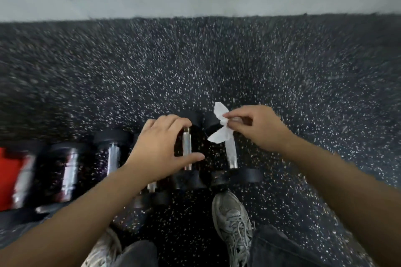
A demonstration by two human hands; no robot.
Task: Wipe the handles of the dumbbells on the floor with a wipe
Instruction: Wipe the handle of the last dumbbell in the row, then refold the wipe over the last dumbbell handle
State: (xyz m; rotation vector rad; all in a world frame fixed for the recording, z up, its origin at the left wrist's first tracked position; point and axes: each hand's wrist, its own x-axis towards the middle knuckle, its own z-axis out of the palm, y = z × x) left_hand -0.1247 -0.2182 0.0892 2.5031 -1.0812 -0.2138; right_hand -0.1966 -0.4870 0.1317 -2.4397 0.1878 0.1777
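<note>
Task looks early or mid-way; which handles are already clean cannot be told. Right hand (258, 128) pinches the white wipe (220, 128) between thumb and fingertips, wipe dangling over the far end of the rightmost dumbbell handle (231, 154), seemingly not wrapped around it. Left hand (161, 147) has fingers spread, arched over the next handle (187, 147), thumb near its close end, apparently steadying it. More dumbbells (112, 156) lie in a row left of the left fingers on the speckled floor (303, 71), blurred. A red object (8, 171) sits far left. Grey shoe (231, 221) is just behind the right dumbbell's near head. Nothing blocks the handles.
</note>
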